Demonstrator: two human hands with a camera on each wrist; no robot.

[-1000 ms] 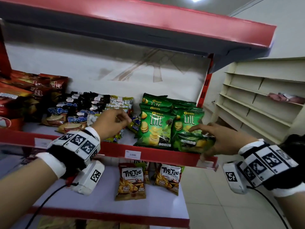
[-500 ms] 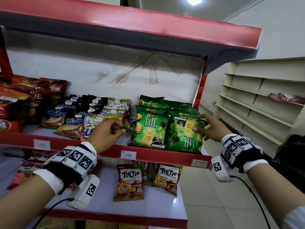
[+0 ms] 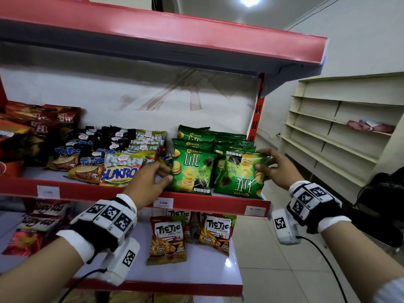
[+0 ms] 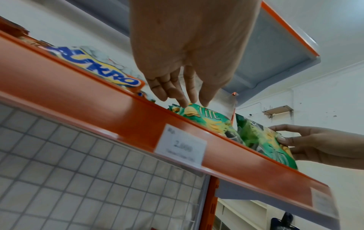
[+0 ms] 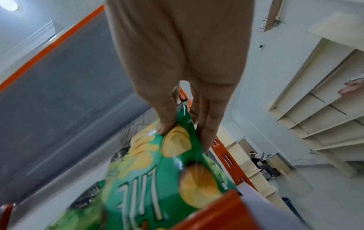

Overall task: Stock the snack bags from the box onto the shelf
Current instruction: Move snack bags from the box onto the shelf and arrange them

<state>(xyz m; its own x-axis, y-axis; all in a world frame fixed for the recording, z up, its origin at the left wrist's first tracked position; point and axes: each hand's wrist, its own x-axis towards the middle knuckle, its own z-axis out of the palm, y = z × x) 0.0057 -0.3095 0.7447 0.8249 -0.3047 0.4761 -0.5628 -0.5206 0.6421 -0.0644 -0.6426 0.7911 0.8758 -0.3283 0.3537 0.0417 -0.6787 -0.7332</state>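
Green Lite snack bags fill the right end of the red-edged shelf (image 3: 131,192). The front left bag (image 3: 193,169) stands upright. Beside it on the right stands an upside-down bag (image 3: 239,176), and my right hand (image 3: 261,160) pinches its right edge between thumb (image 5: 164,124) and fingers (image 5: 206,132). My left hand (image 3: 166,174) reaches in with loosely straight fingers (image 4: 182,99), whose tips touch the upright bag's (image 4: 208,116) left edge. The upside-down bag (image 4: 262,140) and my right hand (image 4: 307,143) also show in the left wrist view. No box is in view.
Sukro packs (image 3: 120,171), Tic Tac packs and red bags fill the shelf's left part. A price tag (image 3: 163,202) sits on the shelf lip. Tic Tic bags (image 3: 167,239) lie on the lower shelf. The upper shelf (image 3: 196,40) hangs close overhead. Cream shelving (image 3: 341,132) stands at right.
My right hand has raised the upside-down green bag from the shelf's front edge to stand beside the upright one. My left hand has moved right from the Sukro packs to the upright bag.
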